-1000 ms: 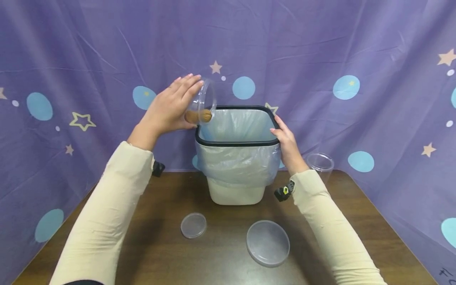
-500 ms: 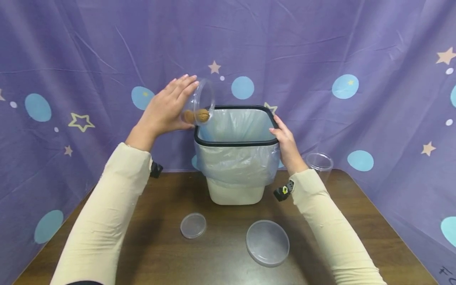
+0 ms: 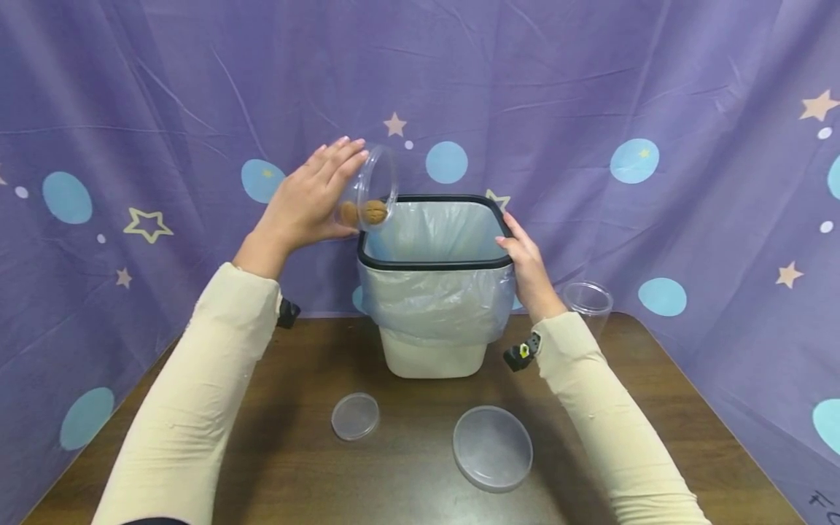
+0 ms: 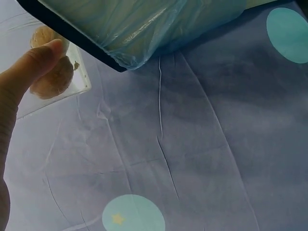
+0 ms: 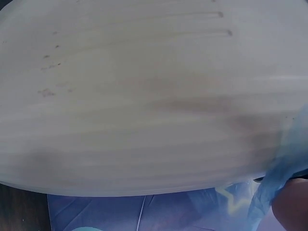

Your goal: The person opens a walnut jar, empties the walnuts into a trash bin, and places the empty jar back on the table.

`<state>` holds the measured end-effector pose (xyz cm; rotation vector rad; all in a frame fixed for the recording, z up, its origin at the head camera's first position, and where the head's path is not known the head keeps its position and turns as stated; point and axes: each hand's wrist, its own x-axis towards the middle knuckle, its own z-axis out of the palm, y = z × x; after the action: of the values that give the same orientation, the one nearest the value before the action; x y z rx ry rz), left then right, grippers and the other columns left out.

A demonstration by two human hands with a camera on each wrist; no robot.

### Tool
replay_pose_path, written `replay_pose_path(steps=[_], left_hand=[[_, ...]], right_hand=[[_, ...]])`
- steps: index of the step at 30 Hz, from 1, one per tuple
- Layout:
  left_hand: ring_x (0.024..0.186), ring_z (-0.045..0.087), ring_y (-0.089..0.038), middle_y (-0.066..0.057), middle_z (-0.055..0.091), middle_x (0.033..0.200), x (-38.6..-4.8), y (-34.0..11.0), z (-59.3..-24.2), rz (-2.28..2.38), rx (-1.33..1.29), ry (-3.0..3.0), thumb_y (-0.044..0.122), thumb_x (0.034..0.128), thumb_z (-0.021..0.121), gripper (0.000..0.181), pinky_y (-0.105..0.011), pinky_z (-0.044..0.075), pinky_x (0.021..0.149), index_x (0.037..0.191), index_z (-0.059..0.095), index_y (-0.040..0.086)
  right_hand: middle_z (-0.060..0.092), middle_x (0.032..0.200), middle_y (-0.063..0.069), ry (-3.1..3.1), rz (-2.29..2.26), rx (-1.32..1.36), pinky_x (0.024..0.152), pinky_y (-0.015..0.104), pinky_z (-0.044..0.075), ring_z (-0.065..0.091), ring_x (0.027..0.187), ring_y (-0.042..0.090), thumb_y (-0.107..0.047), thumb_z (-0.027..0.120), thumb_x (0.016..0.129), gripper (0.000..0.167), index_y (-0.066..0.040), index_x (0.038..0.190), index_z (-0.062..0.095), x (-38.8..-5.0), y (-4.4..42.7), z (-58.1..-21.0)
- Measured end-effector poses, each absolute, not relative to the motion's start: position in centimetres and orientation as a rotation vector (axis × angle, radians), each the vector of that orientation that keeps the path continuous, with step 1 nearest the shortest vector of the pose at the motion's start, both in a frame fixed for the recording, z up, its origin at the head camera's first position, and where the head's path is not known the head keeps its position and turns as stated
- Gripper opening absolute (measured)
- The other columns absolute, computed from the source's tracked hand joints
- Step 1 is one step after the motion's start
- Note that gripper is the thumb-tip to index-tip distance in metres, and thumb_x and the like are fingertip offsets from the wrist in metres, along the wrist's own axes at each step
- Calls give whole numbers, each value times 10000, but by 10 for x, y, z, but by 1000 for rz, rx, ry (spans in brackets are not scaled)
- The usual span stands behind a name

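Observation:
My left hand [image 3: 305, 197] grips a clear plastic jar [image 3: 380, 171], tipped on its side with its mouth toward the right. Two walnuts [image 3: 374, 212] lie inside along the jar's lower wall, one close to the mouth. In the left wrist view the thumb [image 4: 36, 62] lies across the jar in front of the walnuts [image 4: 52, 83]. Just below the mouth is the left rim of a white trash bin [image 3: 434, 359], lined with a translucent bag [image 3: 436, 302] under a black rim [image 3: 436, 265]. My right hand [image 3: 531, 273] holds the bin's right rim. The bin's bottom inside is hidden.
On the brown table [image 3: 295, 467] lie a small clear lid [image 3: 355, 416] and a larger clear lid [image 3: 493, 448], in front of the bin. A second clear jar [image 3: 590, 299] stands behind my right forearm. A purple curtain [image 3: 525, 65] hangs behind.
My left hand and the jar shifted slightly left, then stayed nearly still. The walnuts shifted a little with the jar and remain inside. The right hand keeps its place on the rim.

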<state>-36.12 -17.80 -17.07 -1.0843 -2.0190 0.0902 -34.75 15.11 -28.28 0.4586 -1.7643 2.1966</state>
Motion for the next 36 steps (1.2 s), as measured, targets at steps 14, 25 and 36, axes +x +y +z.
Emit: replay_pose_path(steps=[14, 25, 36], left_hand=[[1396, 253, -315, -163, 320, 1495, -364, -173, -170, 118, -1089, -2015, 232, 545, 902, 1086, -431, 209, 1141, 1423, 308, -5], [1395, 249, -320, -173, 318, 1493, -360, -165, -168, 168, -1111, -1943, 218, 549, 908, 1085, -400, 180, 1153, 1425, 306, -2], [1393, 248, -324, -174, 313, 1497, -360, -163, -169, 208, -1113, -1953, 247, 581, 898, 1060, -424, 209, 1142, 1424, 311, -13]], right_hand=[[249, 1538, 120, -1778, 2199, 454, 1108, 226, 220, 247, 1373, 148, -86, 462, 865, 640, -2, 1468, 267, -349, 152, -281], [246, 1540, 118, -1773, 2202, 443, 1103, 229, 227, 254, 1364, 144, -85, 470, 854, 646, -3, 1465, 275, -348, 151, -281], [267, 1533, 108, -1777, 2187, 430, 1084, 210, 250, 271, 1347, 137, -90, 465, 861, 629, -8, 1460, 294, -350, 152, -283]])
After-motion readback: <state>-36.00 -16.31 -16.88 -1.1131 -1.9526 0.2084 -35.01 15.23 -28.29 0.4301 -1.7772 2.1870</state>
